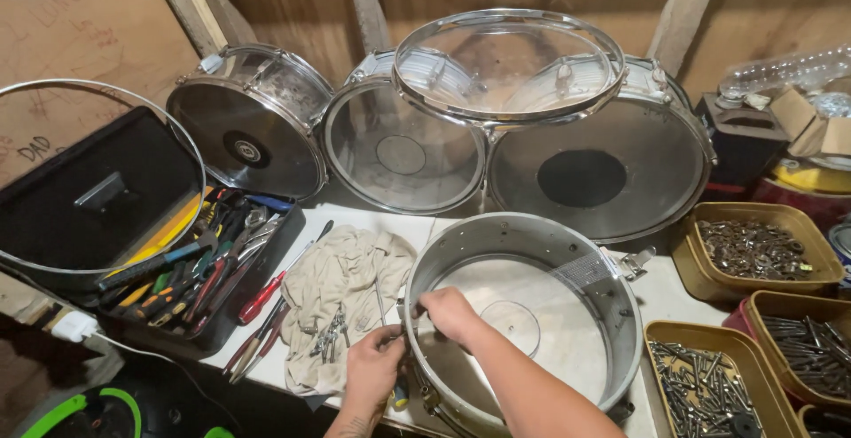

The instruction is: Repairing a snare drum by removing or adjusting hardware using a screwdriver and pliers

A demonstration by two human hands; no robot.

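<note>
Drum shell (567, 252), metal, head off, lower centre of frame on worktop (660, 301). Step judged: hardware fitting at near-left rim. Right hand (450, 314) pinches rim from inside; left hand (372, 369) closed on small tool outside. Next calls for steady alignment. Rag (341, 287), toolbox (168, 265) left; screw trays (709, 385) right.

drum shell (532, 252) bottom cut off, fingertips hidden

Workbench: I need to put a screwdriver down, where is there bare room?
Bare white top lies between the cloth, the upright drums and the drum shell, with a strip by the latch. The toolbox and trays are crowded.
</note>
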